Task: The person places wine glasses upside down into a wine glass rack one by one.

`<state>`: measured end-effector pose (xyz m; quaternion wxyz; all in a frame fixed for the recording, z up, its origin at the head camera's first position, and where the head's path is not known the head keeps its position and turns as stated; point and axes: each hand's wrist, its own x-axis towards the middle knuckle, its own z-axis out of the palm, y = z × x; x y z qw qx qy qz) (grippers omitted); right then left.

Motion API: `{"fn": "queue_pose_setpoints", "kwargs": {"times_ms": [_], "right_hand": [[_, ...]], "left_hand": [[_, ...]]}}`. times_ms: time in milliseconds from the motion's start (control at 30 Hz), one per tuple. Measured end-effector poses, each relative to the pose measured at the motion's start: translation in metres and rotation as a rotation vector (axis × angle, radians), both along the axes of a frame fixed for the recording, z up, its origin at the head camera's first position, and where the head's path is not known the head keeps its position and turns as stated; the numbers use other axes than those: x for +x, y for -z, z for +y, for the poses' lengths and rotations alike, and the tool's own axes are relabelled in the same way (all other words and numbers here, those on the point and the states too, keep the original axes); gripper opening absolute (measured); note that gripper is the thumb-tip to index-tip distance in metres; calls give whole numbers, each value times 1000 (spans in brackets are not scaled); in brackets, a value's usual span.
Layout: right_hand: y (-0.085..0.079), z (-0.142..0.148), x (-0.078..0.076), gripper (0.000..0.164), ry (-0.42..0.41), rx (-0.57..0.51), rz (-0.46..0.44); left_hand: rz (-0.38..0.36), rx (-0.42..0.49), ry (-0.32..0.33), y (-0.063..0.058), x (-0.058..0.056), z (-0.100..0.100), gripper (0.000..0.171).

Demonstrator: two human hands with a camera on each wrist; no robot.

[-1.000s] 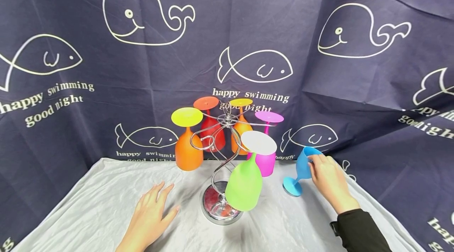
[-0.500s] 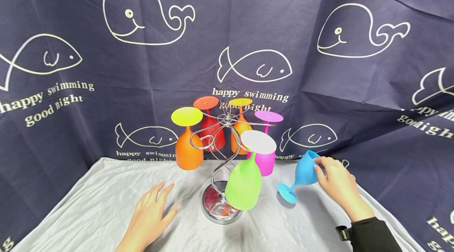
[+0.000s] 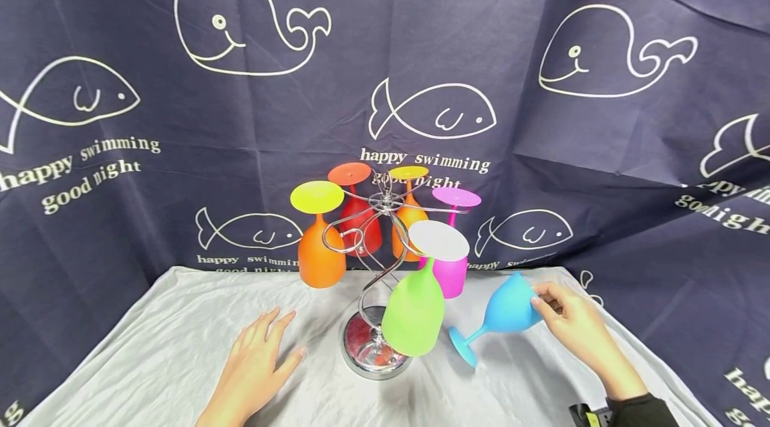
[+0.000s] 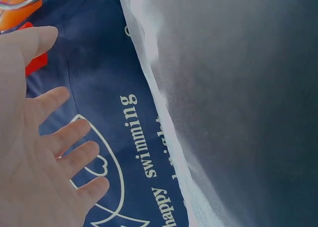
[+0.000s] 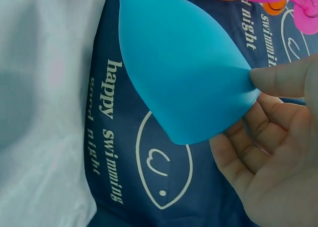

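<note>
On the right of the head view, my right hand (image 3: 574, 323) pinches a blue goblet (image 3: 510, 307) by its rim, thumb on one side and fingers on the other. The goblet is tilted, its foot (image 3: 463, 347) pointing down and to the left. In the right wrist view the blue bowl (image 5: 184, 68) fills the middle, thumb pressed near its edge. My left hand (image 3: 252, 367) lies at the left of the rack with fingers spread, holding nothing. Between the hands stands a chrome glass rack (image 3: 375, 343), with a green goblet (image 3: 415, 313) hanging upside down closest to the blue one.
More goblets hang upside down from the rack: orange (image 3: 321, 256), red (image 3: 363, 226), yellow-orange (image 3: 410, 226) and magenta (image 3: 452, 276). A whitish cloth (image 3: 162, 347) covers the table. Directly behind hangs a dark blue curtain (image 3: 385, 26) printed with whales and fish.
The blue goblet has tipped further over, its foot swinging left and toward me. My right hand has come nearer with it. The left hand and rack are unmoved.
</note>
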<state>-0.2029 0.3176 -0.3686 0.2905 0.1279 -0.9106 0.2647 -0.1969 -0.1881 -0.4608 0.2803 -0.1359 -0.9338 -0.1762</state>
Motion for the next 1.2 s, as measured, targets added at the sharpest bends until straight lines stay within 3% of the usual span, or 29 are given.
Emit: {"fn": "queue_pose_setpoints", "kwargs": {"times_ms": [233, 367, 933, 1200], "right_hand": [[5, 2, 6, 7, -10, -80, -121], [9, 6, 8, 11, -72, -163, -234], [41, 10, 10, 20, -561, -490, -550], [54, -1, 9, 33, -889, -746, -708]], "left_hand": [[2, 1, 7, 0, 1, -1, 59], [-17, 7, 5, -1, 2, -1, 58], [-26, 2, 3, 2, 2, -1, 58], [-18, 10, 8, 1, 0, -1, 58]]}}
